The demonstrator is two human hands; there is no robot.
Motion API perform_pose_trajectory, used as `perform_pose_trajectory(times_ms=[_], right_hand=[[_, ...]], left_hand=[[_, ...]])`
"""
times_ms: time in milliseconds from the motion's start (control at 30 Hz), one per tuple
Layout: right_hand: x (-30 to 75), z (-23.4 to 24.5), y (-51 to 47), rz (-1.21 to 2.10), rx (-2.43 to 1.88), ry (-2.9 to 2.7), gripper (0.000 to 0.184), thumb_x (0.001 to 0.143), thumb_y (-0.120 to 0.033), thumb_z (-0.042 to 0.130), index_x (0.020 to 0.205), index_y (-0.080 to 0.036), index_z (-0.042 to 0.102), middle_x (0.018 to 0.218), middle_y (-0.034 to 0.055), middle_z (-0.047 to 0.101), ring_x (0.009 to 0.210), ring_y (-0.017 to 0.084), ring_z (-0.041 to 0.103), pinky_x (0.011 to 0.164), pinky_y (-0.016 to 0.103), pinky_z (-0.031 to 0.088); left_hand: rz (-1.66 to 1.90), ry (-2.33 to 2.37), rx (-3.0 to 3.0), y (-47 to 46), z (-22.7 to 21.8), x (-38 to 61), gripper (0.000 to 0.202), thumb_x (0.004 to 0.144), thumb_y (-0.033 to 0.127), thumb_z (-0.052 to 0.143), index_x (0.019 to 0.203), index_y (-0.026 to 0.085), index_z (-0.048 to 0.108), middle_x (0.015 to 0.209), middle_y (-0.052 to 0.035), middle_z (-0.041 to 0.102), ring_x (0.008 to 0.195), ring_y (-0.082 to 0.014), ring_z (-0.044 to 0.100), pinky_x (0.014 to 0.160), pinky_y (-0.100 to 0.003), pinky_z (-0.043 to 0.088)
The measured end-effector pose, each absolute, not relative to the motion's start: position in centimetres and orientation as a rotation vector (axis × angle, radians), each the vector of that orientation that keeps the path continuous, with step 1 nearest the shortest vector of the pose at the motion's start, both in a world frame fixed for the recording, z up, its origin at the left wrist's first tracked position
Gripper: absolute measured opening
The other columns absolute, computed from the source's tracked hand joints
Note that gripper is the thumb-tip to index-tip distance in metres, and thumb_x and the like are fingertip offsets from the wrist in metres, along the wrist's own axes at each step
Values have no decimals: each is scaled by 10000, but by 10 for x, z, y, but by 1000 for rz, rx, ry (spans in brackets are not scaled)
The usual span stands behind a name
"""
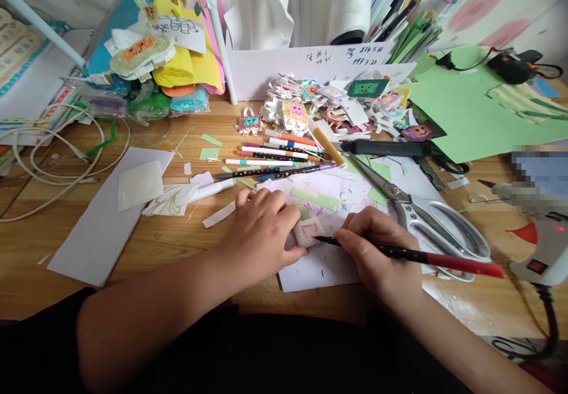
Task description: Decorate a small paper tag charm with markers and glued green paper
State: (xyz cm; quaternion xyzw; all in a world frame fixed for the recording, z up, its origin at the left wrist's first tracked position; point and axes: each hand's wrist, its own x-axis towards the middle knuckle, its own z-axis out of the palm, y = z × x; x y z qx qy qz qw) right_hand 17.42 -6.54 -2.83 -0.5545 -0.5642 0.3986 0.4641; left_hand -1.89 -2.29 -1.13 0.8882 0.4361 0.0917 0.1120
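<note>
Left hand (261, 228) pins a patch (307, 232); right hand (377, 252) grips a pen (412, 256).
Curled left fingers clamp the patch on a sheet (319, 270) near the table's (177, 246) front edge, and the pen tip touches its pink marking, which spells nothing legible. Scissors (426, 210) lie just right of the right hand, markers (279, 154) just beyond. Handwritten figures on the box (275, 71) behind are too small to read. Bare wood opens leftward.
</note>
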Motion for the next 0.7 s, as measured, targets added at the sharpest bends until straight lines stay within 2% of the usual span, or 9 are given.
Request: perform_pose_trajectory(times_ms=[700], right_hand=[[169,-24,-64,993,-1339,-1492,243,825,-193,609,632,-224,464,561,-43,466,512,113,409,474,264,320]], left_hand=[[253,1285,2605,-24,-11,-19,324,715,481,694,824,202,572,911,-43,579,930,-265,522,779,-432,288]])
